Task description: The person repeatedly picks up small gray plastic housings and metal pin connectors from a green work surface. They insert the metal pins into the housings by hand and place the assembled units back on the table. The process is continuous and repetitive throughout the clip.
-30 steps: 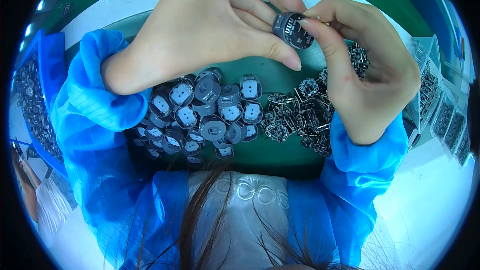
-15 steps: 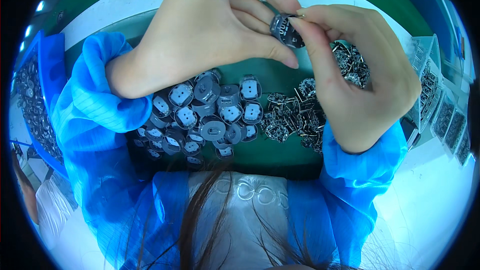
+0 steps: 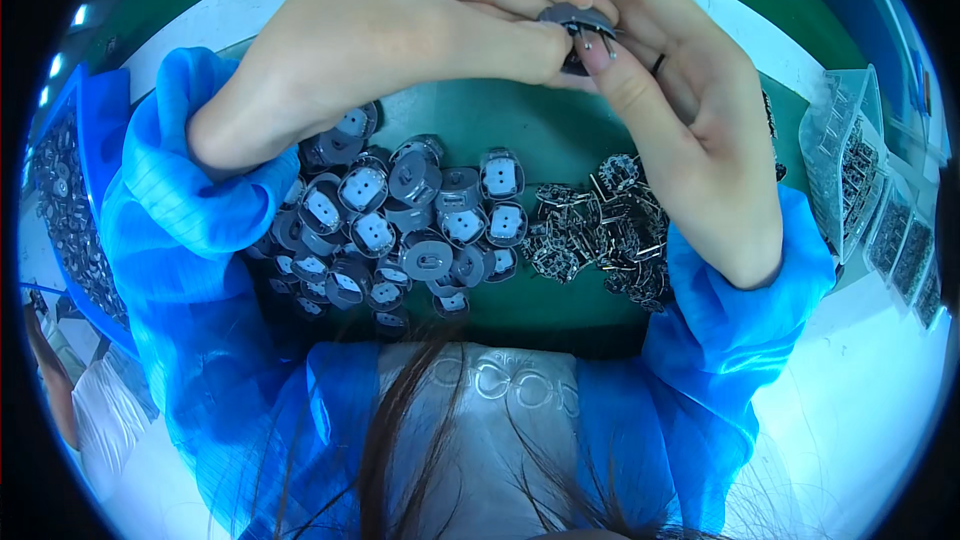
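Observation:
A small dark grey round plastic part (image 3: 572, 16) with thin metal pins is held up over the far side of the green work surface. My left hand (image 3: 410, 35) pinches it from the left, thumb and fingers closed on its edge. From the right, my right hand (image 3: 690, 120) also grips it, the thumb pressed beside the pins. Fingers hide much of the part. Below my left hand lies a heap of grey round parts with white, holed faces (image 3: 412, 180). Near my right wrist sits a pile of small dark and shiny metal pieces with pins (image 3: 600, 225).
A blue bin (image 3: 95, 140) full of grey parts stands at the left. Clear plastic trays (image 3: 850, 165) holding small metal pieces are at the right. Another person's white-clothed body (image 3: 108, 415) shows at the lower left edge.
The grey part has been turned so that its pins now show toward me. My right hand has shifted left, its thumb now over the part; my left hand has moved slightly left.

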Tool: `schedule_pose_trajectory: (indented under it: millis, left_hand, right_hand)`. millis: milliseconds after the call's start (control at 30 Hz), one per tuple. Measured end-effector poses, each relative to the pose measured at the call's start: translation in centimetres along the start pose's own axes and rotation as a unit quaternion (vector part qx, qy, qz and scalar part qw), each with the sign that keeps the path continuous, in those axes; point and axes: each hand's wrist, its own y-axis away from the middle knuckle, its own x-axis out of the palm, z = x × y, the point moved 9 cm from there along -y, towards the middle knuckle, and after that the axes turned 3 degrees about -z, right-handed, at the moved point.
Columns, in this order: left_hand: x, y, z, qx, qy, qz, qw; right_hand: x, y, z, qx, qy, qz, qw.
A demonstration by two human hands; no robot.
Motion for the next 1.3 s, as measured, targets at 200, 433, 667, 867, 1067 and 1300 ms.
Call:
schedule_pose_trajectory:
  millis: [200, 433, 667, 867, 1067, 1300]
  left_hand:
    - [-0.7, 0.1, -0.9, 0.099, -0.029, 0.013, 0.995]
    - [-7.2, -7.1, -1.8, 0.151, -0.314, -0.094, 0.933]
    - [-8.8, -2.9, -4.7, 0.262, -0.549, -0.227, 0.761]
    - [-9.8, 2.7, -1.6, 0.01, -0.589, 0.04, 0.807]
    - [-2.4, 1.5, 0.8, 0.055, -0.459, 0.07, 0.884]
    - [2.9, -1.8, -0.7, 0.235, -0.431, 0.057, 0.869]
  right_hand:
    - [1.0, 0.2, -0.7, 0.022, -0.043, 0.021, 0.999]
    - [-7.0, 0.7, -0.3, -0.038, 0.432, -0.027, 0.901]
    - [-9.9, -0.9, -3.6, 0.034, 0.451, 0.057, 0.89]
    - [-10.8, -0.4, -4.2, 0.1, 0.417, 0.067, 0.901]
    - [-9.0, -0.7, -5.8, 0.124, 0.347, 0.064, 0.927]
    - [-5.8, -0.8, -5.8, 0.069, 0.24, 0.067, 0.966]
